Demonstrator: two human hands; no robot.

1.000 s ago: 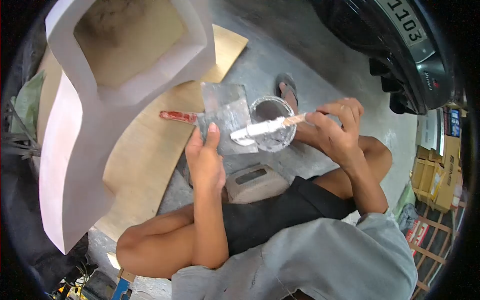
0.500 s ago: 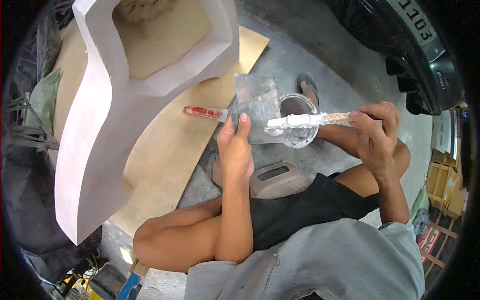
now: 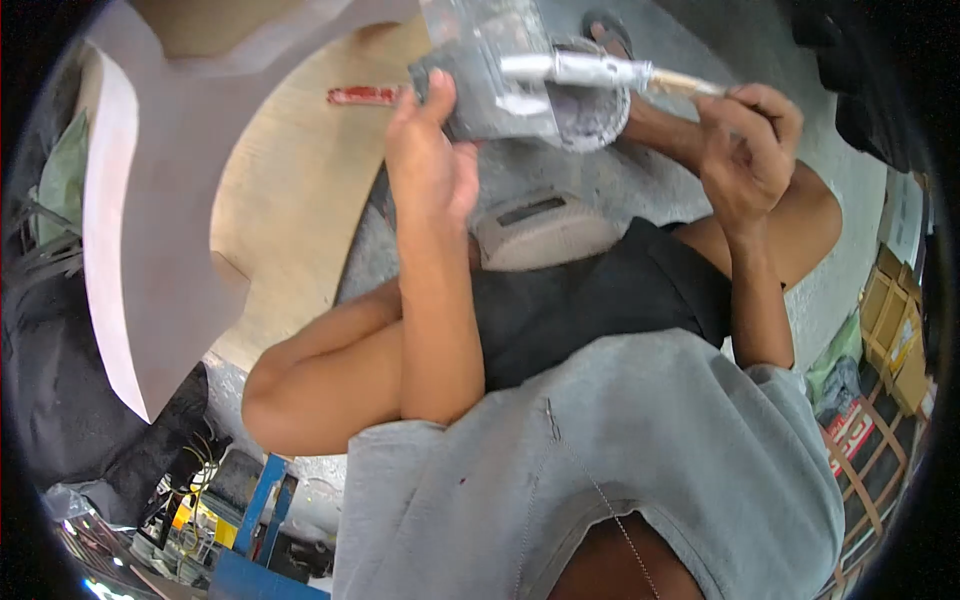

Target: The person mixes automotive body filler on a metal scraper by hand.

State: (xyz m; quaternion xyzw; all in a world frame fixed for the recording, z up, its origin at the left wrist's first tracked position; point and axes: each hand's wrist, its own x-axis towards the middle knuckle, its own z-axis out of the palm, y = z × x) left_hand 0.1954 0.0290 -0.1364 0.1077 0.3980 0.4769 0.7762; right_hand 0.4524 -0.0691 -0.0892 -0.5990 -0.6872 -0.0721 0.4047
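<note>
My left hand (image 3: 428,155) grips a flat, smeared, greyish translucent plate (image 3: 480,95), its thumb lying on top. A red-stained handle (image 3: 362,95) sticks out to the left beside that hand; whether the hand holds it too is hidden. In my right hand (image 3: 750,145) is a wooden-ended stick (image 3: 600,72), thickly coated in white paste and pinched near its bare end. The stick's coated tip is over the plate, with a white smear below it. Just right of the plate, under the stick, is a round tub (image 3: 590,125) with a paste-crusted rim.
A large curved whitish form (image 3: 180,190) stands at left on a plywood sheet (image 3: 290,180). A beige stool-like object (image 3: 545,235) with a slot sits on the floor between my legs. Cardboard boxes (image 3: 895,330) are at right, a blue metal frame (image 3: 262,505) at lower left.
The camera view has tilted down, so everything sits higher in the picture. The coated stick still lies over the plate, and both hands keep their holds.
</note>
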